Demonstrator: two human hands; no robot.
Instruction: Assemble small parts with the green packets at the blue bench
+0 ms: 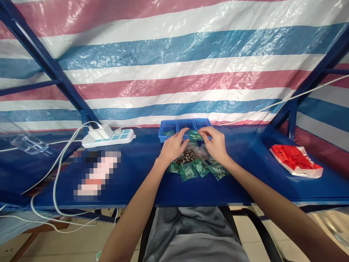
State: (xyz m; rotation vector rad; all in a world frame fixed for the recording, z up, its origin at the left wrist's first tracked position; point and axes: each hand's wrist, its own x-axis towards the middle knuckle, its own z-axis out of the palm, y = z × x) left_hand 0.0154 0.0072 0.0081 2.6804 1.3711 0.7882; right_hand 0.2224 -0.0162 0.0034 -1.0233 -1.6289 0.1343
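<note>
My right hand pinches the right edge of a small green-tinted plastic bag with light slim pieces inside, held up over the front of a blue divided tray. My left hand is at the bag's left side, thumb and forefinger apart; whether a fingertip touches the bag I cannot tell. Below and between the hands lies a pile of small dark metal pieces. Several filled green bags, among them one bag at the front, lie around the pile. Another green bag is in the tray's left compartment.
On the blue table, a white power strip with plugs and cables stands at the left, behind a blurred-out item. A red and white packet lies at the right. Striped sheeting hangs behind, between blue metal posts.
</note>
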